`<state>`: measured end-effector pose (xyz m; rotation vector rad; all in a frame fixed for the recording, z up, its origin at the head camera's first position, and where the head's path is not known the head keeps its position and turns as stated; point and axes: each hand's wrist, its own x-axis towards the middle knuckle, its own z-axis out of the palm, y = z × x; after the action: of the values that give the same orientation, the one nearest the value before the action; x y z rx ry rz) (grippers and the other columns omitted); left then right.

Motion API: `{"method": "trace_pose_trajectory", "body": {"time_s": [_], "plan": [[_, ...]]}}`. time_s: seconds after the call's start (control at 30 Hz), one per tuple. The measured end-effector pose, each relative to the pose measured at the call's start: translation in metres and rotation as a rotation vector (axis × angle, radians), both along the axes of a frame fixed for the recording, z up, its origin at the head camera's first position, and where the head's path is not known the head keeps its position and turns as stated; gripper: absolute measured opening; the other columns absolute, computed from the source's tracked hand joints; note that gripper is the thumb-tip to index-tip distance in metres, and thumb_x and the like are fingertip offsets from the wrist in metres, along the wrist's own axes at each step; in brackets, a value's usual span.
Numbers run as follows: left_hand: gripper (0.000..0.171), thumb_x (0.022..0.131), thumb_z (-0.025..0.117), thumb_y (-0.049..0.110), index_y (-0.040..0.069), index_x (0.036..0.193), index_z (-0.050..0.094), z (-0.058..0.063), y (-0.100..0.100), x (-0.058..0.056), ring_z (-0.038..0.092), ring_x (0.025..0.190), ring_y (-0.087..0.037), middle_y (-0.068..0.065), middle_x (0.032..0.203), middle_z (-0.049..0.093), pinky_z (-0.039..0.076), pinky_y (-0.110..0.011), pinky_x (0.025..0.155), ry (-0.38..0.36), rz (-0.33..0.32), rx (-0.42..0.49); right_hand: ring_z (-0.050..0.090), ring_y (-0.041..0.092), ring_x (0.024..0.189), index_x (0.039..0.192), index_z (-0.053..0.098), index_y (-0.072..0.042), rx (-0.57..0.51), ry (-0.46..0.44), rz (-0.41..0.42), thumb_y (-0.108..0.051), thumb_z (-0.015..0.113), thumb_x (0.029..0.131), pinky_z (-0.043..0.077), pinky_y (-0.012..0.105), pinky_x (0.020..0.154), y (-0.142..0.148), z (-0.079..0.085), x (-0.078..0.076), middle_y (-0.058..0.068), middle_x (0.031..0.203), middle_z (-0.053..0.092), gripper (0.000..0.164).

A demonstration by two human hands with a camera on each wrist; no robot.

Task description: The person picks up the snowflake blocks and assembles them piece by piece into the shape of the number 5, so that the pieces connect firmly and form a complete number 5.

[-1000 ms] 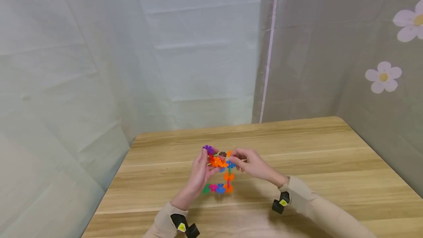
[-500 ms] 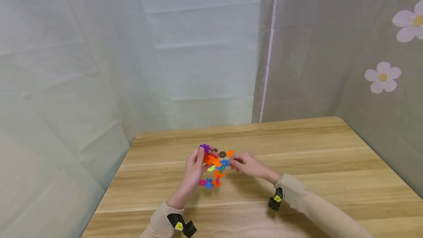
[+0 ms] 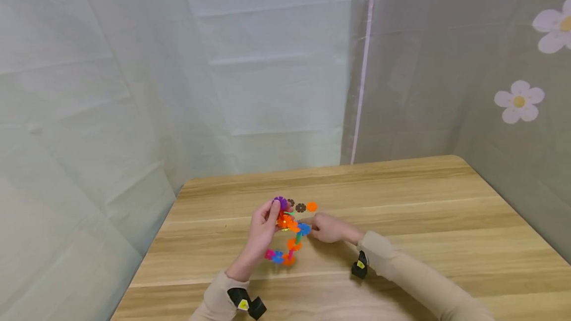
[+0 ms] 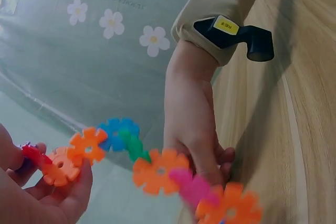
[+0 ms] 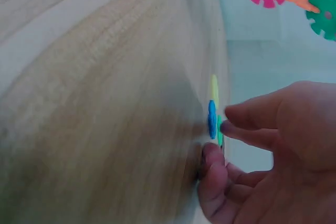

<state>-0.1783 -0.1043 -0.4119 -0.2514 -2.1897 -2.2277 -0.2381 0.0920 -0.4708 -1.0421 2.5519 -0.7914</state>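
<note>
My left hand [image 3: 262, 224] pinches one end of a chain of interlocking plastic snowflake discs [image 4: 160, 171], near a purple disc [image 3: 280, 202]. Red, orange, blue, green and pink discs follow, and the chain hangs down and curves back over the table. Low at the tabletop, right of the chain, is my right hand [image 3: 330, 228], its fingers loosely bent. In the right wrist view its thumb and fingertips are right by a loose blue disc [image 5: 212, 119] and a green disc [image 5: 220, 128]. A yellow disc [image 5: 214, 86] lies just beyond them. Nothing shows gripped in the right hand.
Two dark brown discs [image 3: 301, 207] and a loose orange disc [image 3: 312, 206] lie on the wooden table [image 3: 401, 202] beyond the hands. Pale curtains [image 3: 276, 88] stand behind and beside the table. Each wrist wears a black camera.
My right hand has left the chain's blue disc and come down to the tabletop. The left hand has shifted slightly left with the chain, which swings left.
</note>
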Motion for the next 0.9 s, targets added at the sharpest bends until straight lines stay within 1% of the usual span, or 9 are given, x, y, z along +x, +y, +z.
{"method": "trace_pose_trajectory", "body": {"time_s": [0.07,0.17,0.23,0.3,0.47,0.53,0.63,0.77,0.9], "plan": [[0.043,0.103,0.044,0.033,-0.006,0.114,0.060,0.000,0.000,0.000,0.064,0.079,-0.010,-0.020,0.103,0.066,0.058,-0.024,0.070,0.000,-0.008,-0.010,0.027,0.004,0.046,0.121,0.067,-0.006,0.024,0.008,0.010,-0.012,0.056,0.097,0.029,0.015,0.048,-0.002,0.000,0.003,-0.009,0.054,0.032,0.027],[0.041,0.102,0.046,0.033,-0.005,0.113,0.061,0.000,0.000,0.001,0.063,0.078,-0.009,-0.016,0.101,0.068,0.058,-0.024,0.066,-0.001,-0.009,-0.029,0.030,0.003,0.048,0.091,0.072,-0.005,0.025,0.018,-0.013,-0.012,0.061,0.094,0.030,0.015,0.049,-0.002,0.002,0.007,-0.011,0.053,0.034,0.014],[0.040,0.102,0.048,0.033,-0.004,0.114,0.061,0.000,0.000,0.002,0.064,0.078,-0.009,-0.017,0.102,0.068,0.058,-0.024,0.065,0.000,-0.014,-0.037,0.030,0.003,0.049,0.073,0.066,-0.006,0.025,0.033,-0.040,-0.012,0.064,0.092,0.029,0.015,0.049,-0.001,0.004,0.010,-0.010,0.053,0.035,0.020],[0.039,0.101,0.049,0.033,-0.001,0.114,0.062,0.001,0.000,0.002,0.063,0.078,-0.009,-0.017,0.103,0.068,0.057,-0.023,0.063,-0.006,-0.012,-0.048,0.028,0.004,0.051,0.067,0.062,-0.007,0.024,0.061,-0.064,-0.010,0.068,0.087,0.027,0.016,0.050,0.001,0.007,0.012,-0.009,0.054,0.035,0.021],[0.034,0.100,0.053,0.030,0.002,0.116,0.062,0.002,0.000,0.003,0.064,0.079,-0.009,-0.019,0.106,0.069,0.056,-0.020,0.060,-0.039,-0.020,-0.036,0.032,0.006,0.055,0.065,0.059,-0.011,0.057,0.113,-0.120,-0.014,0.080,0.076,0.028,0.018,0.052,0.005,0.009,0.014,-0.008,0.057,0.041,0.024],[0.033,0.099,0.054,0.028,0.000,0.116,0.061,0.001,0.001,0.004,0.065,0.078,-0.009,-0.019,0.106,0.070,0.055,-0.020,0.059,-0.053,-0.031,-0.022,0.037,0.007,0.058,0.068,0.059,-0.012,0.077,0.118,-0.134,-0.018,0.083,0.074,0.032,0.019,0.054,0.006,0.009,0.014,-0.007,0.060,0.046,0.026],[0.032,0.098,0.056,0.024,0.000,0.117,0.060,-0.001,0.003,0.004,0.067,0.077,-0.009,-0.018,0.104,0.072,0.055,-0.020,0.058,-0.068,-0.050,0.001,0.049,0.008,0.065,0.078,0.063,-0.011,0.080,0.107,-0.143,-0.017,0.084,0.074,0.044,0.021,0.061,0.006,0.008,0.013,-0.004,0.070,0.058,0.022],[0.033,0.098,0.057,0.025,-0.002,0.116,0.059,-0.003,0.005,0.004,0.068,0.075,-0.009,-0.013,0.100,0.074,0.055,-0.021,0.057,-0.068,-0.063,0.022,0.060,0.012,0.075,0.091,0.067,-0.009,0.047,0.117,-0.101,-0.005,0.077,0.079,0.053,0.025,0.071,0.008,0.006,0.012,0.002,0.084,0.068,0.016],[0.032,0.099,0.054,0.027,-0.001,0.112,0.059,-0.005,0.007,0.005,0.071,0.077,-0.011,-0.007,0.098,0.074,0.056,-0.022,0.058,-0.066,-0.098,0.040,0.057,0.010,0.071,0.086,0.067,-0.008,0.051,0.160,-0.048,-0.003,0.074,0.080,0.051,0.022,0.068,0.010,0.005,0.011,0.002,0.079,0.067,0.010]]}}
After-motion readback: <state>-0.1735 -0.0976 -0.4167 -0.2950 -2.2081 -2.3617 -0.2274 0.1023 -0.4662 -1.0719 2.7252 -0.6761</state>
